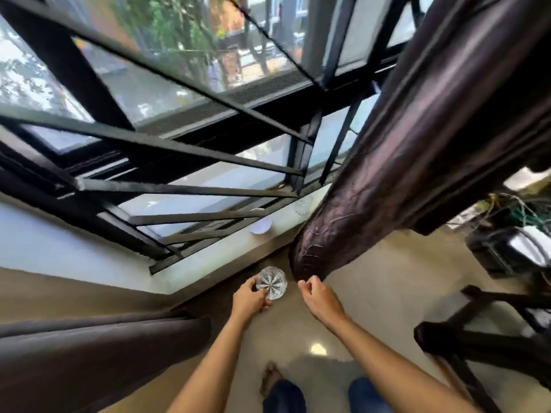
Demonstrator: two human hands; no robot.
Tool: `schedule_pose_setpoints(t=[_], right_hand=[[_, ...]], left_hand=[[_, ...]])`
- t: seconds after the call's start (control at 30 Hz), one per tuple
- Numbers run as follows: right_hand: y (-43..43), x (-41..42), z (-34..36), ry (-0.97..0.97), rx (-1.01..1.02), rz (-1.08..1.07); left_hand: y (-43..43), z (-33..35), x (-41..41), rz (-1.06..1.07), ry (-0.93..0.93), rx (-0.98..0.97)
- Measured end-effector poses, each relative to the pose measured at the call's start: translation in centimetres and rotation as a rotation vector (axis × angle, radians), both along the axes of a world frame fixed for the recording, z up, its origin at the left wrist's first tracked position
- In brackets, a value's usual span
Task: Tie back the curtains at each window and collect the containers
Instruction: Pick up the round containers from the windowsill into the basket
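My left hand (pixel 250 300) grips a clear cut-glass container (pixel 272 282) held low in front of the window sill (pixel 208 257). My right hand (pixel 316 295) is loosely curled, its fingertips touching the bottom hem of the dark brown curtain (pixel 387 180) that hangs bunched on the right side of the window. A second dark curtain (pixel 89 353) hangs at the lower left. On the sill stand a small white container (pixel 261 227) and, further right, a clear glass one (pixel 302 207), partly blurred.
Black metal window bars (pixel 179 150) cover the glass above the sill. A dark chair or table frame (pixel 483 332) stands at the right, with a black box (pixel 507 248) and tangled wires behind it. My feet are on the beige floor (pixel 372 293).
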State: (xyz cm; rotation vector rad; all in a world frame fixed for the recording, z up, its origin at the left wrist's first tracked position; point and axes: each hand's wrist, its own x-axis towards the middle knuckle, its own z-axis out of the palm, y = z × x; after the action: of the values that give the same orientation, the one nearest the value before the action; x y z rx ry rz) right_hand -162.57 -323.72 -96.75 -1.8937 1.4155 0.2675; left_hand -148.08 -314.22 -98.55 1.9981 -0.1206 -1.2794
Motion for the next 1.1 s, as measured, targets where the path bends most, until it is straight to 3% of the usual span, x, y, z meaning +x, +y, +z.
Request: schedule_pose_setpoints(t=[0.17,0.6,0.93,1.1], right_hand=[[-1.4,-6.0,3.5,-0.002,0.024,-0.148],[-7.2,-25.2,6.5,-0.11,0.051,-0.441],[-12.4,-41.5,6.1,-0.172,-0.023,-0.652],[-15.2,-48.5,6.7,-0.149,-0.086,-0.744]], left_hand=[[-3.1,4.9,-5.8,-0.167,-0.003,-0.026],[-14.4,9.1,-23.8,-0.685,-0.021,-0.031],[-22.2,10.7,-41.4,-0.729,0.108,-0.053],[-25.6,10.5,-48.7,-0.866,0.108,-0.03]])
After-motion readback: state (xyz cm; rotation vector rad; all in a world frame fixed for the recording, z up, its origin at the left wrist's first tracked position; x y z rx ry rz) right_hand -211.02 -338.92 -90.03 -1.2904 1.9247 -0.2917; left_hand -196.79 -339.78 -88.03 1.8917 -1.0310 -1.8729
